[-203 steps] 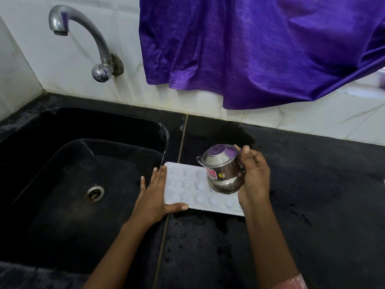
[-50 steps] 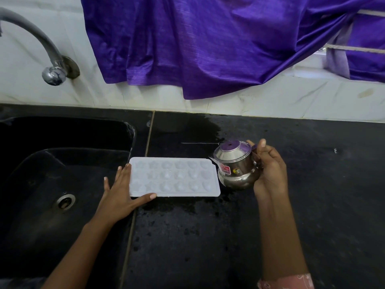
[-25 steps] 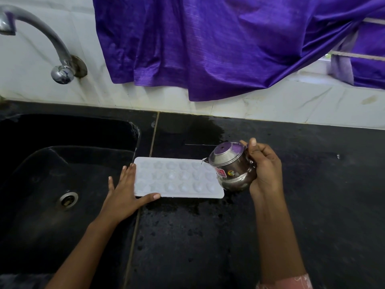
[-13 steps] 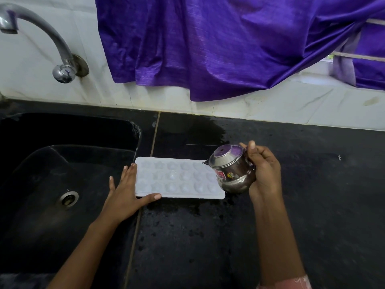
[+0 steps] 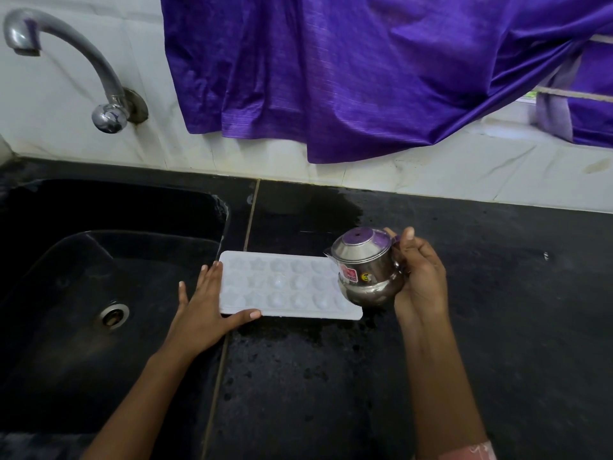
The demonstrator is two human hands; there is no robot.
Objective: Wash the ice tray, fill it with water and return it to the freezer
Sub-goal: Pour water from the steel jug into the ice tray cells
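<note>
A white ice tray (image 5: 282,287) with several shaped cells lies flat on the wet black counter (image 5: 497,293), just right of the sink. My left hand (image 5: 205,310) rests flat against the tray's left end, fingers spread, thumb along the front edge. My right hand (image 5: 419,277) grips a small steel pot (image 5: 366,267) by its side. The pot is tipped leftward over the tray's right end, its spout low above the cells. I cannot make out a stream of water.
A black sink (image 5: 99,260) with a round drain (image 5: 114,315) lies to the left. A steel tap (image 5: 83,64) juts from the white tiled wall above it. A purple cloth (image 5: 365,68) hangs over the wall behind the counter.
Over the last second the tipped pot has stayed at the tray's right end with only slight shifts. My left hand has kept its place at the tray's left end.
</note>
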